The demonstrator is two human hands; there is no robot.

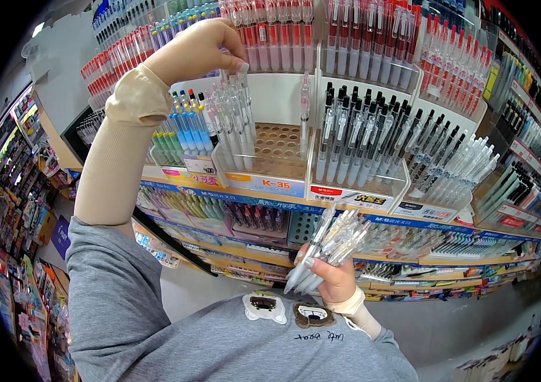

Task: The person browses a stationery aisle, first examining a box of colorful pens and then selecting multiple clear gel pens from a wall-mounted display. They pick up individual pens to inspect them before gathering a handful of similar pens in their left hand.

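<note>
My left hand [201, 50] reaches up, with bent fingers, to the tops of clear pens [234, 114] standing at the left side of a clear display compartment [270, 164]. Its thumb tip meets or nearly meets a pen top; whether the fingers grip it is hidden. Round holes fill the insert [277, 141] of this compartment, and one pink-tinted pen [305, 110] stands at its right wall. Lower down, in front of my chest, my right hand [335, 279] is closed around a bunch of clear pens [323, 253], their pale-capped ends pointing down to the left.
Black-topped pens [361, 133] stand in the compartment to the right, and red pens [275, 33] in the tier behind. Blue pens [189, 126] stand to the left. Lower shelves [256, 217] hold more stationery. Upright dividers [315, 114] separate the compartments. Grey floor [423, 320] shows at lower right.
</note>
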